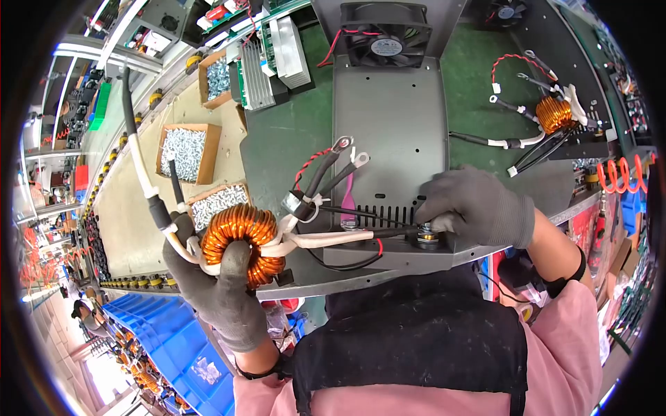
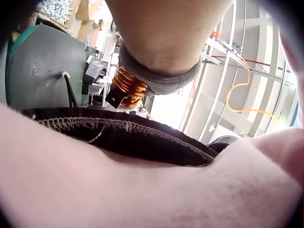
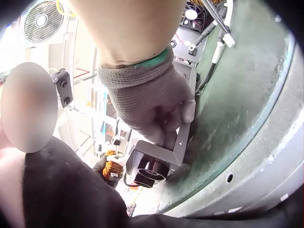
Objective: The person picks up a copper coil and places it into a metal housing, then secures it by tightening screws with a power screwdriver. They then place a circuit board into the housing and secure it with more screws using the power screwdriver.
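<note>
My gloved left hand [image 1: 218, 301] holds a copper-wound toroid coil [image 1: 236, 227], its thumb hooked over the ring. The coil also shows past the wrist in the left wrist view. White-sleeved leads [image 1: 333, 240] run from it to the right, and one ends at a round black connector [image 1: 428, 238] with a brass ring, at the front of the dark metal chassis [image 1: 388, 118]. My gloved right hand [image 1: 479, 208] has curled fingers right at the top of that connector. In the right wrist view, those fingers reach in behind the chassis front panel [image 3: 154, 151], which partly hides them.
A pink-handled tool [image 1: 348, 197] lies on the chassis, and a fan [image 1: 386, 45] stands at its back. Another coil [image 1: 553, 114] with leads sits at the right. Screw boxes [image 1: 205, 156] stand at the left, beside heat sinks [image 1: 274, 62]. A blue crate [image 1: 166, 347] is below left.
</note>
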Available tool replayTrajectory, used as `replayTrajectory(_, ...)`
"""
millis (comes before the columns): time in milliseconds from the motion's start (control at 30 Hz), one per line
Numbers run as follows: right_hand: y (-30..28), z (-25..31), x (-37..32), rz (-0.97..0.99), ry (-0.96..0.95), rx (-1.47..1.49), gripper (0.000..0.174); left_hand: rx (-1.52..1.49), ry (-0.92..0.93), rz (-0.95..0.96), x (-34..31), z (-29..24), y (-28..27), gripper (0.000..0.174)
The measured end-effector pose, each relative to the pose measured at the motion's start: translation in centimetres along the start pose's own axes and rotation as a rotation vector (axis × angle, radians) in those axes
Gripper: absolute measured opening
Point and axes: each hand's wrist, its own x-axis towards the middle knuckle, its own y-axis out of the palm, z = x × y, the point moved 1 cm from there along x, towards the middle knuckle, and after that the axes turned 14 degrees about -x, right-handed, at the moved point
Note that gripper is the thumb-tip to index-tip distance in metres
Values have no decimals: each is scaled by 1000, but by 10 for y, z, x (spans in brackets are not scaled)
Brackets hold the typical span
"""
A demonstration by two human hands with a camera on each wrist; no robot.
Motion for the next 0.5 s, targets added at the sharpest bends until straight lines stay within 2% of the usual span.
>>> replayTrajectory(33,-2,0,2,74,13,-16,16,7,-39,-6,-2,3,-5,71)
replayTrajectory(167,-4,3,6,119,9,-15,13,47,-63,-19,-6,7,-10,71)
replayTrajectory(233,-1,9,7,53,19,-268,16,47,-48,-24,-6,7,-10,72)
replayTrajectory(333,0,11,10,62,45,-315,19,51,-26,-21,-6,6,-11,72)
replayTrajectory(367,1,12,10,64,43,-315,19,57,-22,-13,-6,6,-11,73)
replayTrajectory(433,4,13,7,-76,92,-164,25,47,-20,-12,-7,6,-12,72)
replayTrajectory(500,5,8,5,-90,48,-61,28,35,-16,-5,-7,6,-12,72)
